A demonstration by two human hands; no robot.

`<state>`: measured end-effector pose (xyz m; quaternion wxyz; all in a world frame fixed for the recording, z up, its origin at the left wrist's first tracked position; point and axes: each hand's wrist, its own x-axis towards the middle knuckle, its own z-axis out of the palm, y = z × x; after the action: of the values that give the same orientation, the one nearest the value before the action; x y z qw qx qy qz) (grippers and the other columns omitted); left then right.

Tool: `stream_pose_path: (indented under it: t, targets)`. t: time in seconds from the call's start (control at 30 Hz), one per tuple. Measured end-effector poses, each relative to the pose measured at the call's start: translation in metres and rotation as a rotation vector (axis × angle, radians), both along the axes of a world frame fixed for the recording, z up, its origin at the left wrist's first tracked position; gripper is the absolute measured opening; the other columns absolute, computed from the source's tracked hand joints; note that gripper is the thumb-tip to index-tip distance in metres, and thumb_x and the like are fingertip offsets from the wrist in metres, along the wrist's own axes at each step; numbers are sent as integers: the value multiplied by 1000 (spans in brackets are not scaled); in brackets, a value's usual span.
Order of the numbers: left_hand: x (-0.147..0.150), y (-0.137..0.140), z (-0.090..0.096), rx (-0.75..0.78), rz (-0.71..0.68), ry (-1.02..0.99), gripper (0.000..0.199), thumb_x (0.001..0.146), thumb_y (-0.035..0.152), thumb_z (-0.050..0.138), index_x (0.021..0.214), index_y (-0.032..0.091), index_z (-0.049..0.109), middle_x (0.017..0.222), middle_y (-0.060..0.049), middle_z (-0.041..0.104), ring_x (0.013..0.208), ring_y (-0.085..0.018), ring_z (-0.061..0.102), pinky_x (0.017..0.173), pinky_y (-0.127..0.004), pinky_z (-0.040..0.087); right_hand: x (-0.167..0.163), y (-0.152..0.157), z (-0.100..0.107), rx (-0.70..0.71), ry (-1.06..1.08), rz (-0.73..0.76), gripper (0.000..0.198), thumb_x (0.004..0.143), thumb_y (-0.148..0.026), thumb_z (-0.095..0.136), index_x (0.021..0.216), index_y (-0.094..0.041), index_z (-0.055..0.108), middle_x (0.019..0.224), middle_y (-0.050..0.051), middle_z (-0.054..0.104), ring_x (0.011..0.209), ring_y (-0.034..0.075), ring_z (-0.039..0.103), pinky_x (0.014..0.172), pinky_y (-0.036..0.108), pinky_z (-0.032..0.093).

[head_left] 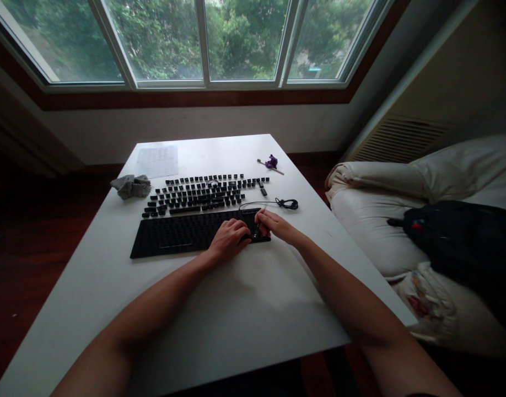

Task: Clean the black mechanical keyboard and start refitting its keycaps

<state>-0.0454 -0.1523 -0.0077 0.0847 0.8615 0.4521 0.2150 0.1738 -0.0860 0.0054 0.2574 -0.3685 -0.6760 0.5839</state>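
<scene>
While both forearms reach in from the near edge of the white table (245, 309), the black keyboard (174, 234) lies flat across its middle, well in from the left and right edges, its surface too dark to read in detail. The left hand (230, 238) rests palm-down over the keyboard's right part, fingers curled at its near rim; whether they grip anything cannot be told. Just beside it, the right hand (272, 222) has thumb and fingertips pressed together over the keyboard's right end, pinching a thin tool (257, 230) that is too small to make out clearly. Beyond the keyboard, toward the table's far edge, loose black keycaps (184, 210) stand in rough rows, with a long one nearest the keyboard. A black cable (293, 204) lies coiled to the right of the keycaps, its loose length running back to the keyboard. Nearer the far right corner is a small brush (278, 170) with a purple bundle (272, 161) against it. A sheet of paper (157, 161) lies at the far left corner, and a crumpled grey cloth (131, 187) sits on the left edge. Past the far edge is a window (245, 41); beyond the right edge, a black bag (463, 242) rests on a pale sofa (356, 231).
</scene>
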Motion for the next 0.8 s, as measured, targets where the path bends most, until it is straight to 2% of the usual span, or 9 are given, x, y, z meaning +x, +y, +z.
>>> stream_pose_path:
  t: [0.33,0.63,0.8]
  targets:
    - [-1,0,0,14,-12,8,16,95,35,62,106,24,67,116,-6,66,108,-24,55,94,-40,42,-4,1,-4,39,-19,-34,39,98,-59,44,96,-20,51,57,-5,54,49,12,47,47,23,36]
    - [2,-2,0,22,-30,29,17,95,35,61,107,23,67,113,-6,67,108,-24,54,93,-40,42,0,3,-4,86,-103,61,34,100,-51,41,97,-19,54,54,-5,54,50,12,47,50,23,36]
    - [5,-2,1,17,-25,38,17,95,35,61,107,24,67,114,-5,67,108,-24,55,92,-41,43,5,-2,8,169,-168,132,31,100,-46,45,99,-18,57,58,-5,56,55,12,49,56,23,38]
